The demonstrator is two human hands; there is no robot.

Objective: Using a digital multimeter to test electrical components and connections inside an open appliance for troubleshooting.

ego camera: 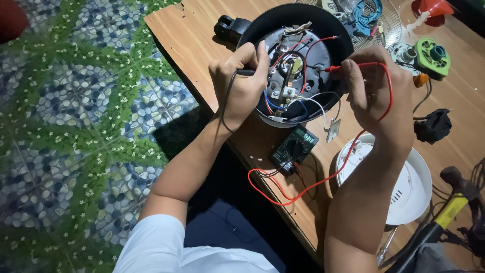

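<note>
Probes meet over the opened cooker base (295, 65), upper centre: left hand (242, 83) clenched on the black probe (246, 73), right hand (374, 88) pinching the red probe (337, 68), tip pointing left. Multimeter (294, 148) sits just below.

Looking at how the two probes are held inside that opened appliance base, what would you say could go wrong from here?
1. The red probe in the right hand sits among crowded bare terminals and wires; a slip might bridge two contacts and give a false reading.
2. The red lead loops loosely near the multimeter; a tug could drag the meter toward the table edge.
3. The left hand covers the black probe, so its contact point cannot be seen.
</note>
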